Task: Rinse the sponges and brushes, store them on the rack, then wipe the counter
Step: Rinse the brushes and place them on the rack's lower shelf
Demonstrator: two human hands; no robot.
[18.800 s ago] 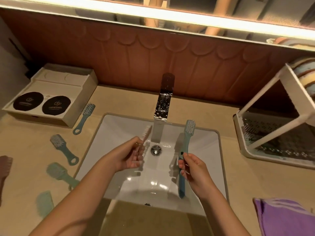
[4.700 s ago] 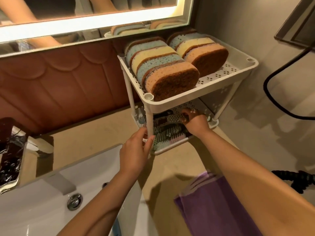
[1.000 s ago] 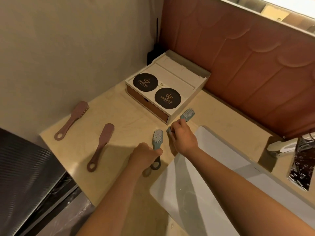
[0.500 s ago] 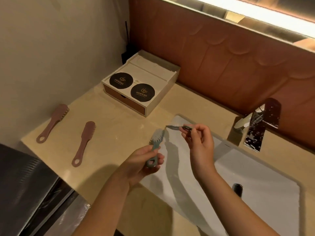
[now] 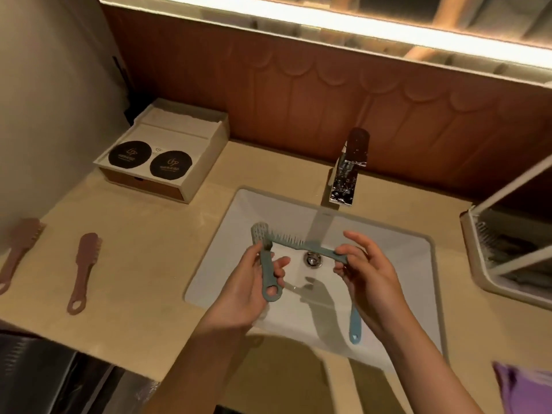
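- two pink brushes still lie on the desk, unrinsed.
- left hand grips a teal brush; right hand pinches a second teal brush.
- both, just lifted off the desk, now hang over the sink by the running faucet: rinsing begins.

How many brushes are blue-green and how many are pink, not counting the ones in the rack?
Blue-green brushes: 3, one in the left hand, one in the right hand, one lying in the sink.
Pink brushes: 2, both on the counter.
Total: 5.
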